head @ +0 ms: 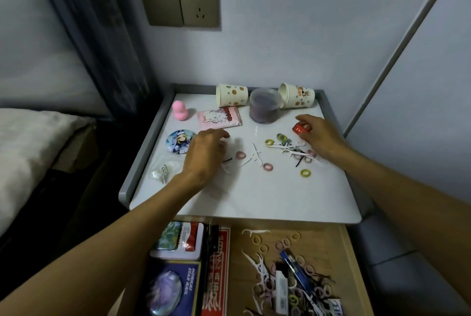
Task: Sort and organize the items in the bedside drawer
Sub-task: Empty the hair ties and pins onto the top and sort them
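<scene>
Glossy and white, the bedside tabletop (254, 193) with its raised grey rim served as a sorting surface above the open wooden drawer (235, 264). Most of the clutter lay in that drawer as a tangled heap of white floss picks and pastel hair ties (288, 275), beside a dark blue flat box (168, 287). The right hand (318, 137) pinched a small red square object (299, 128) between thumb and curled fingers, just off the table, probably to set it apart from the loose pile beneath. The left hand (206, 152) hovered palm-down over the table's left half with its fingers bent toward the surface. Whether they had closed on anything could not be told, as the tips hid what lay under them. Between the hands were a pink hair tie (240, 155), scattered floss picks (293, 151), a black hairpin (299, 161) and a yellow-green hair tie (305, 173), spread thin, apparently so like could be gathered with like. Along the back stood a spotted paper cup (232, 95), a translucent round plastic tub (265, 109) and a tilted paper cup (297, 96), likely meant as bins. A pink egg-shaped sponge (179, 110), a pink printed packet (219, 118), a round picture badge (179, 142) and a clear bag of clips (163, 171) lined the left side. The interlocked picks looked likely to snag on the ties and slow the picking.
</scene>
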